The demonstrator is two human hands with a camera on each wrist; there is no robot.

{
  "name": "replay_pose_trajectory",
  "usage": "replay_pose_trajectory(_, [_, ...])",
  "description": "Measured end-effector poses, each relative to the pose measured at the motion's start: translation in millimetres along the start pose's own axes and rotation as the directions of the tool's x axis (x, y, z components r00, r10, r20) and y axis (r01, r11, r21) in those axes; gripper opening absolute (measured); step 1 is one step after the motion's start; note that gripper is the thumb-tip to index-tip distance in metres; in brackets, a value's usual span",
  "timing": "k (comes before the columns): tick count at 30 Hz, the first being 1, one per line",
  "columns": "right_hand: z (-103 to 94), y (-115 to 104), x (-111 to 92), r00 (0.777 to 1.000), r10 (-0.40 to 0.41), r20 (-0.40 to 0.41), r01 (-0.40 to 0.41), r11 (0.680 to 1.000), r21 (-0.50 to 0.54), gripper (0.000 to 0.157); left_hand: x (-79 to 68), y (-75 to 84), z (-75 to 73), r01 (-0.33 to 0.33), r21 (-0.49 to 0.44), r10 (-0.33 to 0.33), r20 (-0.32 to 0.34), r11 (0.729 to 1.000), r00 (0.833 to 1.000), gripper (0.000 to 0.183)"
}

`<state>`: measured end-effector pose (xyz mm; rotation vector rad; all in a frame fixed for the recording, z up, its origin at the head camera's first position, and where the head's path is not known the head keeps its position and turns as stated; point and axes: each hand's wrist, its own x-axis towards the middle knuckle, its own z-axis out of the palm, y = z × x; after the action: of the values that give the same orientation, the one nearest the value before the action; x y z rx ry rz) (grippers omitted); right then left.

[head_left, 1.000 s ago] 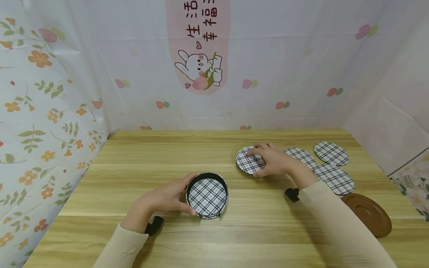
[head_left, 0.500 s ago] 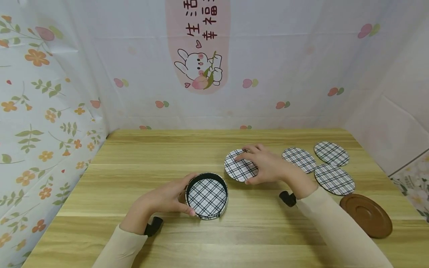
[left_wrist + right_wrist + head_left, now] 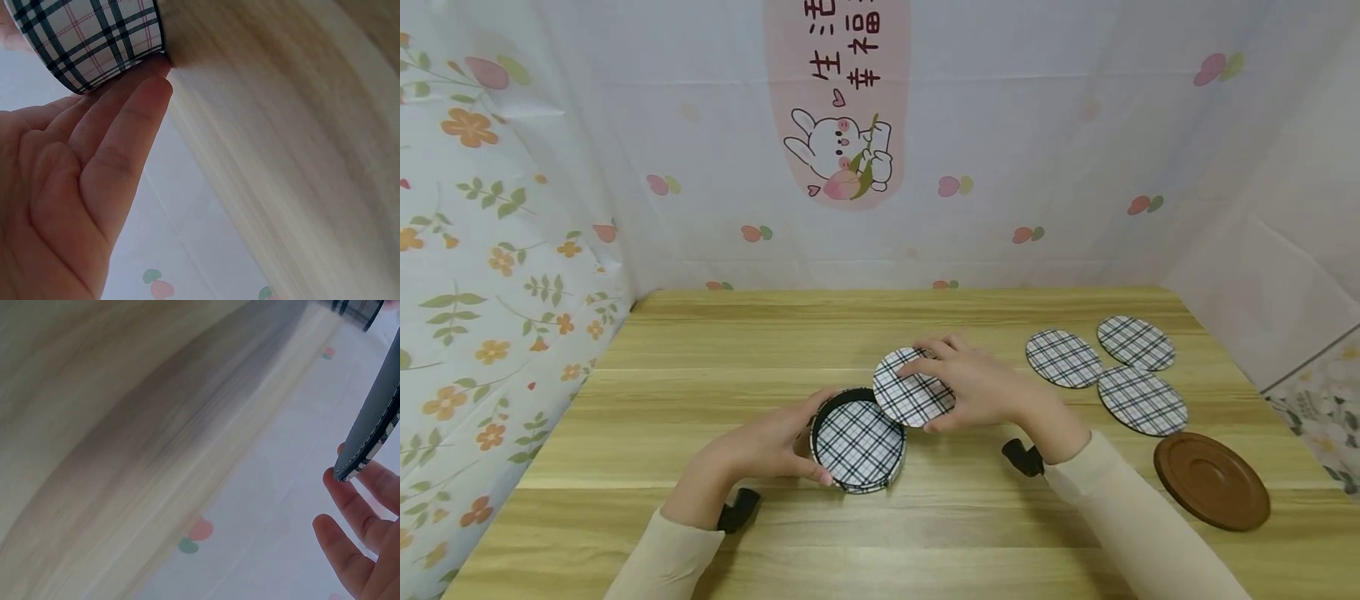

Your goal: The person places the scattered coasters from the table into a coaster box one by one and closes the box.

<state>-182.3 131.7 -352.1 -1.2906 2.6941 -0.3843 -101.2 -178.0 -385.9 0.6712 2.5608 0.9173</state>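
Note:
My left hand (image 3: 758, 448) grips the side of a round plaid coaster holder (image 3: 897, 472) on the table, thumb at the front and fingers round the back. Inside the holder's dark wall lies a plaid disc (image 3: 859, 442). The left wrist view shows the holder's checked outer side (image 3: 94, 37) against the fingertips. Held by its edges, a round plaid coaster (image 3: 904, 398) is in my right hand (image 3: 981, 390), overlapping the holder's back right rim in the head view. From the right wrist, its plain grey underside (image 3: 375, 415) and stitched edge show, tilted.
Three more plaid coasters, one at the left (image 3: 1064, 358), one at the back (image 3: 1135, 342) and one in front (image 3: 1142, 402), lie on the right of the wooden table (image 3: 737, 333). A brown round wooden lid or dish (image 3: 1212, 481) lies nearer.
My right hand has carried the coaster left and toward me, from beyond the holder's right side to its rim. The left hand and the holder have stayed in place.

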Motion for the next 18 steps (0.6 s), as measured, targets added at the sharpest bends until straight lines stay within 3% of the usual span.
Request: replay_pose_trajectory(18, [18.8, -35.4, 12.0, 0.99, -0.135, 0.033, 0.134, 0.991, 0.025, 0.076, 0.3, -3.1, 0.4, -0.043, -0.024, 0.043, 0.006, 0.999, 0.999, 0.109])
